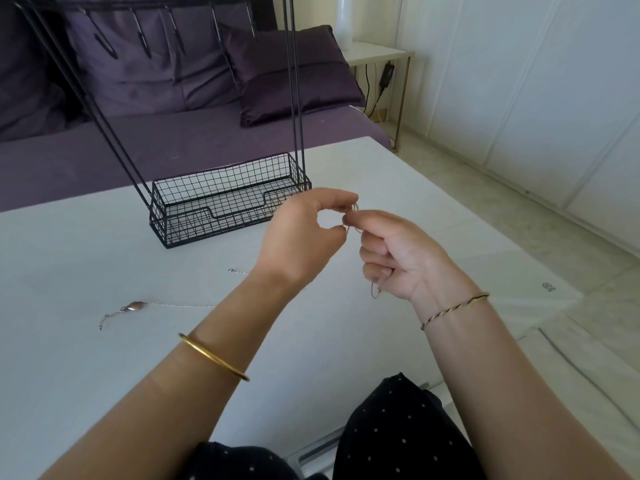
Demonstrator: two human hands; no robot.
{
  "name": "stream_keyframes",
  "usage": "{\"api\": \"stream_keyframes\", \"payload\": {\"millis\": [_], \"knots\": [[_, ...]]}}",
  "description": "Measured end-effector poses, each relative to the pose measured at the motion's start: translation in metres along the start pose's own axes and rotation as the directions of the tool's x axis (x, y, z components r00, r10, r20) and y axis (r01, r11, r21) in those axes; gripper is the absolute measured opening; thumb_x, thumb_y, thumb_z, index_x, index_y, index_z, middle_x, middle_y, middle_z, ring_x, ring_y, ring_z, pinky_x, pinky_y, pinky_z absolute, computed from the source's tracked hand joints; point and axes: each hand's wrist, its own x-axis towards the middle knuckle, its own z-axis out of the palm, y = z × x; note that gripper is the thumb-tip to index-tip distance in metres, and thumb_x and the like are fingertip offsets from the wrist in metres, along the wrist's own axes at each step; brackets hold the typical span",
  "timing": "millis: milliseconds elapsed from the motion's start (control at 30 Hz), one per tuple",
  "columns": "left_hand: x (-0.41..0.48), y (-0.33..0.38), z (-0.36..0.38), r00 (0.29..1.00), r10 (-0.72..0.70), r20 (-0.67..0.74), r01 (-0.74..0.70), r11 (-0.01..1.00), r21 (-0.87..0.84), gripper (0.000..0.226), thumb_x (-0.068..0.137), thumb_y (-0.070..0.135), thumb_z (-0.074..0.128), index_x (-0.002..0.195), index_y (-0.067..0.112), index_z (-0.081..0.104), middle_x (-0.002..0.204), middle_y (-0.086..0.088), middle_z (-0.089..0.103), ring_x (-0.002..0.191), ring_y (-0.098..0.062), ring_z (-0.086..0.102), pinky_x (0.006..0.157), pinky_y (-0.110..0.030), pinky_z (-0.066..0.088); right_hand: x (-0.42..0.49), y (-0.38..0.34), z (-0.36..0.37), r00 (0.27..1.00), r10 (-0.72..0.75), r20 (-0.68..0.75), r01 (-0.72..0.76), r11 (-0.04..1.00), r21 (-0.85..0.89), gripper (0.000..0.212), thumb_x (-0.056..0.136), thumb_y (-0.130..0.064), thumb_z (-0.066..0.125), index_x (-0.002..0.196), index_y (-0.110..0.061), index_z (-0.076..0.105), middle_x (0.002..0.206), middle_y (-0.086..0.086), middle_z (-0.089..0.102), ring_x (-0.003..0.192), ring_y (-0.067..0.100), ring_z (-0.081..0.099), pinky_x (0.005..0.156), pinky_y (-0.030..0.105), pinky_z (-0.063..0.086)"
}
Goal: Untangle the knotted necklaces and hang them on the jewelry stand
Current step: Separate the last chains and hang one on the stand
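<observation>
Midair, left hand (301,233), right hand (398,258) on necklace (353,213)

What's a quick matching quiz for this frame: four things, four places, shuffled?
1 stand
2 bangle
3 chain
4 necklace

a flat on the table
b pinched by left hand and right hand
c upright behind the hands
d round the left wrist

Pairs: 1-c, 2-d, 3-b, 4-a
</observation>
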Motion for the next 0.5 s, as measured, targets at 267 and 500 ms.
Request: {"api": "stream_keyframes", "payload": {"millis": [267, 500], "knots": [[-0.0028, 0.0041, -0.0015, 0.956, -0.234, 0.178, 0.267, 0.944, -0.193, 0.015, 0.093, 0.007, 0.055, 0.102, 0.011, 0.066, 0.083, -0.001, 0.072, 0.049, -0.009, 0.061, 0.042, -0.019, 0.044, -0.0006, 0.0008, -0.0055, 0.988, -0.103, -0.112, 0.114, 0.988, 0.101, 0.015, 0.084, -0.006, 0.055, 0.071, -0.013, 0.053, 0.057, 0.000, 0.052, 0.037, 0.009, 0.021, 0.040, 0.020, 0.017], [-0.0026, 0.0064, 0.0015, 0.929, -0.252, 0.272, 0.347, 0.851, -0.394, 0.013, 0.090, 0.006, 0.062, 0.100, 0.012, 0.069, 0.100, -0.009, 0.071, 0.094, -0.015, 0.069, 0.055, -0.018, 0.052, -0.0051, 0.0010, -0.0080, 0.963, -0.255, -0.093, 0.230, 0.948, -0.219, 0.018, 0.084, -0.011, 0.063, 0.065, -0.012, 0.061, 0.057, -0.003, 0.047, 0.040, 0.008, 0.027, 0.041, 0.021, 0.020]]}}
